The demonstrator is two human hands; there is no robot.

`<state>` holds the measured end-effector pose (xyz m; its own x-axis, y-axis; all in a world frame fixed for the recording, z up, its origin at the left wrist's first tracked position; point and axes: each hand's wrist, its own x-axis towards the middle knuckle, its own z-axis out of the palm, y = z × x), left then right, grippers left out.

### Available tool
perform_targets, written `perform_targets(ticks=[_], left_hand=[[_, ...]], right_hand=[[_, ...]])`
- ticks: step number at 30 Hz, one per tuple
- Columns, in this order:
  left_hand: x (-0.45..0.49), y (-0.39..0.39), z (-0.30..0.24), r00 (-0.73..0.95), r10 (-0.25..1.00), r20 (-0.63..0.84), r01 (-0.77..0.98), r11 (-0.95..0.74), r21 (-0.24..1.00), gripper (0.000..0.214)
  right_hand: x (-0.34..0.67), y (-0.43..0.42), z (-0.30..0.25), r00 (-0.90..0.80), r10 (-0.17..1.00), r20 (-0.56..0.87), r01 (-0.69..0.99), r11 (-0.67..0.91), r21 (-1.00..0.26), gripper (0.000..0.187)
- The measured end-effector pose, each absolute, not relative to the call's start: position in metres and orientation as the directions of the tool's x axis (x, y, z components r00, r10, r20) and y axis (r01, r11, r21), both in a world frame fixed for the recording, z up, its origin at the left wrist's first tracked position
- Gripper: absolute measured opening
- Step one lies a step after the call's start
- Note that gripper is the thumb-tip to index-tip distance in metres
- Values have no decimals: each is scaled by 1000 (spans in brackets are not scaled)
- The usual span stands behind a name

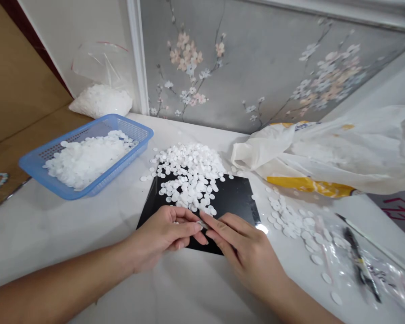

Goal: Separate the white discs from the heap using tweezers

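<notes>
My left hand and my right hand meet over the front edge of a black sheet on the table. Both have their fingers closed in a pinch on one small whitish disc, mostly covered by the fingertips. Curled fingers of the left hand partly cover what look like more white discs. Just beyond my hands, a heap of small round white discs spreads over the sheet and past its far edge.
At left stands a blue plastic basket holding white discs; behind it, a clear bag of white pieces. A white and yellow plastic bag lies at right. Nearby are loose discs, a black pen-like tool and a thin stick.
</notes>
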<state>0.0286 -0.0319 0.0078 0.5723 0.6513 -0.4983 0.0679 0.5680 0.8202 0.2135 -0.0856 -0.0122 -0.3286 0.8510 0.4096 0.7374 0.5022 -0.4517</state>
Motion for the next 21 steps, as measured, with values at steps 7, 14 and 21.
perform_targets(ticks=[7, 14, 21], left_hand=[[29, -32, 9, 573, 649, -500, 72, 568, 820, 18], [28, -32, 9, 577, 647, -499, 77, 565, 821, 17], [27, -31, 9, 583, 634, -508, 105, 561, 821, 19]], right_hand=[[213, -86, -12, -325, 845, 425, 724, 511, -462, 33], [213, -86, -12, -322, 852, 412, 728, 501, -468, 33], [214, -86, -10, -337, 842, 422, 727, 517, -451, 30]])
